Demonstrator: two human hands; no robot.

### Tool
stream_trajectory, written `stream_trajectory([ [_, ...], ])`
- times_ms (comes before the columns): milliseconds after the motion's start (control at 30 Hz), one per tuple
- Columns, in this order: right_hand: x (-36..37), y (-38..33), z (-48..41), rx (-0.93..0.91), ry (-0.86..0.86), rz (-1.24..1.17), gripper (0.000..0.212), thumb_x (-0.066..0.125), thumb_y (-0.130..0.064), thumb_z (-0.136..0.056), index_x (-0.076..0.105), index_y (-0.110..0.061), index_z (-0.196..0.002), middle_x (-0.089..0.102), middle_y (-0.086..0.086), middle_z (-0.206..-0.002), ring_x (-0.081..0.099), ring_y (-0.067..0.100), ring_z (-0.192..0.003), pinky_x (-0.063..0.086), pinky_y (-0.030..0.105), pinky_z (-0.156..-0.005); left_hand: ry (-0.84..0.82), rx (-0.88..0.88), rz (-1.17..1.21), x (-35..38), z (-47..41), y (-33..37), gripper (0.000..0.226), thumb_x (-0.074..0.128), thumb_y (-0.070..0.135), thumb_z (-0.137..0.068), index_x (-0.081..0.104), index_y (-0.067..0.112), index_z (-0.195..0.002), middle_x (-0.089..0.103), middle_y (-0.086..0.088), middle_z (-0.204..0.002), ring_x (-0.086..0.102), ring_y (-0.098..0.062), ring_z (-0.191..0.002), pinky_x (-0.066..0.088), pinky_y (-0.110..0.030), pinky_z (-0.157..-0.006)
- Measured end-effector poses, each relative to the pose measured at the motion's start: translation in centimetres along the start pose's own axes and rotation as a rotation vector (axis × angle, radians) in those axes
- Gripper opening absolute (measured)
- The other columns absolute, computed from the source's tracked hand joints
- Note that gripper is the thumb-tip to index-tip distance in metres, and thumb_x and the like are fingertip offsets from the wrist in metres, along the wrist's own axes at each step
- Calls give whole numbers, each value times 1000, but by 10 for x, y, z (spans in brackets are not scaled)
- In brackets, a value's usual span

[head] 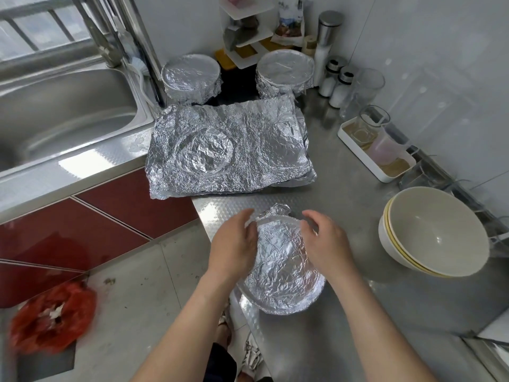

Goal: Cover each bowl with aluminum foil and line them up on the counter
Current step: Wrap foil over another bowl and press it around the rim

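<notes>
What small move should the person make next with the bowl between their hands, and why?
Probably press down the loose foil flap at the far rim of the foil-covered bowl. Both hands, left hand and right hand, flank it, and that flap sticks up unfolded.

A small home kitchen; a stainless steel sink (63, 111) with a faucet (106, 48) sits under a barred window (35, 28); the metal counter (344, 150) meets tiled walls; salt shakers (334, 84), a shelf rack (248, 31) of packets and stacked bowls (435, 232) crowd the corner; red cabinet fronts (110, 208) run below.
</notes>
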State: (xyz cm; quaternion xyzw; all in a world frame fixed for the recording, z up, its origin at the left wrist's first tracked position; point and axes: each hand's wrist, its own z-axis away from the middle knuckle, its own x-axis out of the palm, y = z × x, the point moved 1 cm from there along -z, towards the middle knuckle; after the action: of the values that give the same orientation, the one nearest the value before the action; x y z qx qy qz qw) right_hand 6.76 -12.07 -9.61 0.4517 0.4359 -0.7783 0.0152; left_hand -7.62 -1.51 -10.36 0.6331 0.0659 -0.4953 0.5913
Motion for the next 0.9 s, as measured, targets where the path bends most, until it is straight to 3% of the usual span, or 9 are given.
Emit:
stream_trajectory([
  [167,4,-8,-12,-11,-212,72,30,46,-32,-99,64,-18,-118,68,-1,-112,61,20,-103,46,29,-83,87,-159,213,11,19,-6,21,48,24,-101,66,20,-113,69,5,-90,61,-15,-83,39,-25,-65],
  [267,4,-4,-9,-1,-187,90,25,46,-30,-98,67,-17,-102,68,-2,-93,60,20,-85,41,29,-64,20,-124,249,11,7,-9,17,51,22,-101,67,22,-103,64,8,-72,58,-15,-67,43,-30,-62],
  [333,1,0,-6,16,-183,86,24,48,-31,-97,66,-15,-95,66,0,-86,59,23,-80,40,30,-62,-99,-66,196,4,-5,-8,20,51,23,-101,67,20,-112,65,8,-75,57,-11,-62,44,-25,-60],
  [400,1,2,-6,26,-193,57,24,50,-35,-96,65,-17,-104,66,0,-98,59,20,-89,43,30,-71,-210,-14,107,-3,-16,-6,26,53,26,-101,63,21,-124,68,5,-90,58,-6,-66,43,-15,-60],
  [467,3,1,-10,37,-227,46,33,50,-41,-95,60,-19,-117,64,3,-114,58,20,-101,44,29,-81,-288,32,55,-6,-23,-2,32,53,29,-100,60,21,-130,69,2,-101,57,-6,-70,44,-17,-69],
  [533,4,-3,-15,75,-285,25,50,49,-46,-96,49,-16,-136,55,5,-134,51,22,-120,40,31,-94,-315,86,33,-4,-26,2,31,52,28,-101,61,20,-130,66,6,-92,53,-3,-68,41,-20,-70],
  [633,7,-4,-21,92,-342,-35,62,50,-47,-95,36,-15,-147,43,5,-147,42,20,-133,35,31,-103,-286,138,22,0,-25,3,26,50,24,-102,65,19,-122,58,15,-78,49,6,-63,33,-9,-58],
  [800,11,-1,-30,133,-414,-228,57,58,-48,-91,47,-19,-140,54,0,-133,51,15,-121,41,36,-104,-316,157,7,0,-27,5,28,48,26,-103,63,20,-125,68,3,-100,54,-5,-77,35,-14,-67],
  [900,12,1,-34,149,-456,-357,31,61,-38,-92,62,-21,-118,62,-2,-108,56,8,-96,45,25,-85,-326,165,0,0,-28,6,27,48,25,-103,63,20,-125,69,2,-104,55,-9,-85,37,-21,-73],
])
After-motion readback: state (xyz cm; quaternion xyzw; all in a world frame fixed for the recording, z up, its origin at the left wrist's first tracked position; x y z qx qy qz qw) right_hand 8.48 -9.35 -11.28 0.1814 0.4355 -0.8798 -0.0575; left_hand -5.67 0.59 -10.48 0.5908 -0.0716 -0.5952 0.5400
